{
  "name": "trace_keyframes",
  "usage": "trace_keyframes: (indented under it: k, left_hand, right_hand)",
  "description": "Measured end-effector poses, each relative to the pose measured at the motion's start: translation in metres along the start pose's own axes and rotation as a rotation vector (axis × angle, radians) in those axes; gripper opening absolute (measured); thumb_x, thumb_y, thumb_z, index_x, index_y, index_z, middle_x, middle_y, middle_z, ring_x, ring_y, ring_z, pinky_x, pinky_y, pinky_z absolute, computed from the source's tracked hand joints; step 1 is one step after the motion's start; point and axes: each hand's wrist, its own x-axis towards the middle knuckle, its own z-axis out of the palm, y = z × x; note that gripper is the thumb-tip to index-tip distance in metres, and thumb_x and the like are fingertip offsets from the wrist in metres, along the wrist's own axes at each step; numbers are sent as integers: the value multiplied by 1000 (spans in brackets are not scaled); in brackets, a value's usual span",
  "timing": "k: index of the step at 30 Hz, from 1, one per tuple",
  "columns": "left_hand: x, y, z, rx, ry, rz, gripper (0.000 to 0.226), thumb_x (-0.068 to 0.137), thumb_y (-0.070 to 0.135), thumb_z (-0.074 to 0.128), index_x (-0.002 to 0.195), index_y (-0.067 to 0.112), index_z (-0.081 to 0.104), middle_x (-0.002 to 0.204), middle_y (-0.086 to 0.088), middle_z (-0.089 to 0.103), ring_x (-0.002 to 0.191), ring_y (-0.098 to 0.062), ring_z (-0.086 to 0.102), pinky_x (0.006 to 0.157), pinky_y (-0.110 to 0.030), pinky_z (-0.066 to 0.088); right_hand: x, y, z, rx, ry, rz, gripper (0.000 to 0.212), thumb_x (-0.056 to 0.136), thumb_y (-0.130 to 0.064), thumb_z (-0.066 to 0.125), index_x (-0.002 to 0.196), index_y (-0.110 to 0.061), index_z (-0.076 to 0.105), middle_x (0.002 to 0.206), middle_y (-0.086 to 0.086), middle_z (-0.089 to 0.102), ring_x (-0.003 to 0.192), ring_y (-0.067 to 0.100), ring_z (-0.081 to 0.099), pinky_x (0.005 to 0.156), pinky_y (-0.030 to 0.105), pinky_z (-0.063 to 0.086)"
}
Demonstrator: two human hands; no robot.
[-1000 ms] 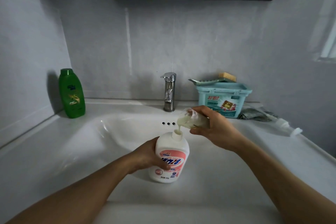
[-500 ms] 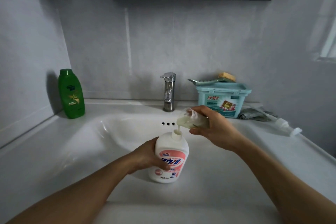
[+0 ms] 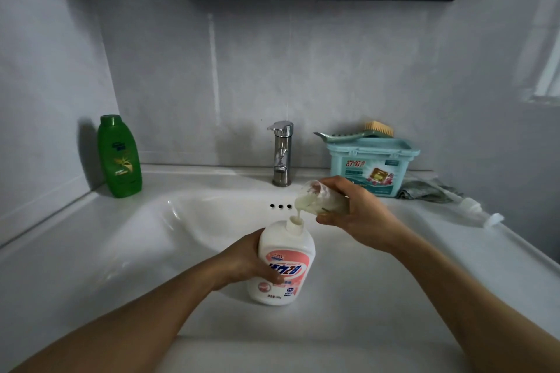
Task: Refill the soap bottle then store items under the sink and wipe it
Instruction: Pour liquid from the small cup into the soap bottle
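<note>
while the left hand point(image 3: 242, 260) steadies the soap bottle point(image 3: 286, 251), the right hand point(image 3: 359, 216) tips a clear cup point(image 3: 318, 200) over it.
the soap bottle stands in the white sink point(image 3: 194, 221), left fingers curled round its side, thumb on the label. right fingers and thumb wrap the tilted cup; a pale stream runs from its lip into the open neck. behind: faucet point(image 3: 282, 154), green bottle point(image 3: 119, 157) far left, teal box point(image 3: 372, 166) at right with a brush point(image 3: 378, 128) on top, grey cloth point(image 3: 424, 191) beside it.
</note>
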Motion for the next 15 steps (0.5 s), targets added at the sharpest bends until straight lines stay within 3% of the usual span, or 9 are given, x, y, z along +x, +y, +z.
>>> trace_keyframes:
  k: [6,11,15]
  left_hand:
    - [-1,2,0,3,-8,-5,66,63,5,86,116,29,57,105,8,72,97,-7,67,79,-23,55]
    - [-1,2,0,11,0,-12,66,62,6,87,116,30,57,105,9,71,98,-7,66,83,-25,54]
    - [-1,2,0,22,-4,-13,66,63,7,87,116,30,56,105,10,71,97,-4,65,77,-19,53]
  right_hand:
    - [0,1,0,16,0,12,54,77,-21,74,125,-26,48,103,-14,49,86,2,49,69,10,42]
    - [1,1,1,17,0,10,55,77,-20,74,125,-25,48,104,-13,49,89,3,49,68,9,41]
    - [1,2,1,18,-3,4,55,78,-20,74,125,-24,48,105,-12,49,89,3,49,69,10,41]
